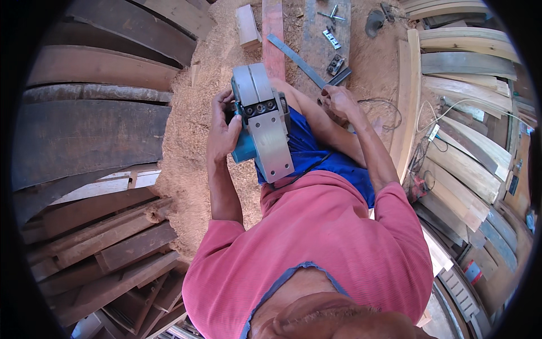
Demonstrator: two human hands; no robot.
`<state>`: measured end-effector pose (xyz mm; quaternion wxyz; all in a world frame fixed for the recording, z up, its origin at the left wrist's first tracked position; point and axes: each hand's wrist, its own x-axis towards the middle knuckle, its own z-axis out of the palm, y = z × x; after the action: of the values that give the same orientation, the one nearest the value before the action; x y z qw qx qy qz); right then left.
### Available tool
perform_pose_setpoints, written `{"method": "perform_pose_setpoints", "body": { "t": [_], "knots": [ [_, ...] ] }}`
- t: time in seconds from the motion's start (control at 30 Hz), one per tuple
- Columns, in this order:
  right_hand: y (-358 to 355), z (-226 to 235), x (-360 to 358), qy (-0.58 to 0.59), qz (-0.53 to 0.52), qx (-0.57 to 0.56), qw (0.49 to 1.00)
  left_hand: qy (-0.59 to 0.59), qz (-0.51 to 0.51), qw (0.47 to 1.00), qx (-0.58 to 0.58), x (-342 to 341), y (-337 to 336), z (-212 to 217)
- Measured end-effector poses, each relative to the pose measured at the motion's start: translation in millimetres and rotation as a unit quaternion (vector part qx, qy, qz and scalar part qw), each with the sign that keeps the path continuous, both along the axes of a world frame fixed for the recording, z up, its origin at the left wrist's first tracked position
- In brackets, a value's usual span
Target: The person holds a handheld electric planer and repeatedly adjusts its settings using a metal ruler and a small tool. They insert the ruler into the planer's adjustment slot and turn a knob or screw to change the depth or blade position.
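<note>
My left hand is wrapped round the side of a teal electric planer. The planer is turned over, so its metal sole faces up, with a row of bolts across the cutter drum between the two plates. My right hand is closed, its fingers curled beside a try square; what the fingertips hold, if anything, is too small to tell. The square lies flat on a worn board, its dark stock near my knuckles. Beside it rests a small metal block with round holes.
On the board are a T-handled wrench and a small pale slotted piece. A reddish plank and a wood block lie alongside. Sawdust covers the ground. Stacked timber lines both sides; a cable lies at right.
</note>
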<state>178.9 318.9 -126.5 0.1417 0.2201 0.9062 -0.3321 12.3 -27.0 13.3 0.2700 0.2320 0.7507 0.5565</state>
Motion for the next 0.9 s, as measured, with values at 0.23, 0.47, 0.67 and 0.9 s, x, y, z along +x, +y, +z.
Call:
{"method": "perform_pose_setpoints", "body": {
  "t": [0.23,0.47,0.67,0.9],
  "knots": [
    [-21.3,-4.7,-15.3,-0.031,0.067,0.049,0.996,0.015,0.007,1.000,-0.007,-2.0,0.2,-2.6],
    [-21.0,46.3,-14.8,0.168,-0.042,-0.009,0.985,0.014,0.004,1.000,-0.009,-0.5,0.7,1.2],
    [-66.2,142.3,-26.1,0.285,-0.101,-0.222,0.927,0.035,-0.008,0.999,0.005,-4.5,5.3,1.5],
    [-102.4,164.3,-52.5,0.366,0.120,-0.070,0.920,0.048,-0.018,0.998,-0.024,-1.7,9.3,3.8]
  ]
}}
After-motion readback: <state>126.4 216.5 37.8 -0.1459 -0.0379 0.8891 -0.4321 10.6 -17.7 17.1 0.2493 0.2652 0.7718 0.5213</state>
